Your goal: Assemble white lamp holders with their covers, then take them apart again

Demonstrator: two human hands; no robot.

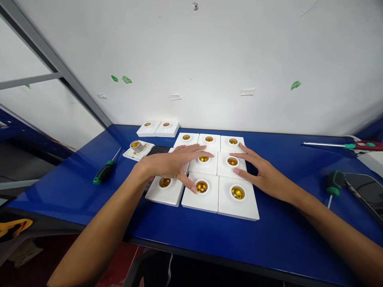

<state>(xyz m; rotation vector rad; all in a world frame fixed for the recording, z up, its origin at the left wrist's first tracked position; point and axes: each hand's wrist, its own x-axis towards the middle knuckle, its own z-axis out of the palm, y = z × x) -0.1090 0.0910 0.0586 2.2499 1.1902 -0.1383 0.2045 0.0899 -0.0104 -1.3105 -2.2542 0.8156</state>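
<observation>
White square lamp holders with brass screw sockets lie close together in three rows on the blue table. My left hand [175,162] is spread over the left and middle columns, its thumb at the socket rim of the front middle lamp holder [199,202]. On the right side, my right hand [265,175] has its fingers apart, touching the edge and top of the middle-row right lamp holder [223,167]. Nearest me is the front right lamp holder [247,205]. A slight gap separates the front left lamp holder [158,194] from its neighbour. My left hand partly hides the middle-row left one.
Against the wall stand two more lamp holders [167,130]. An upturned lamp holder part [145,151] sits beside a dark flat object [160,150]. Green-black screwdrivers lie left [104,171] and right [335,183]. A long-shafted red-handled tool [326,145] and a dark-screened device [366,191] are far right.
</observation>
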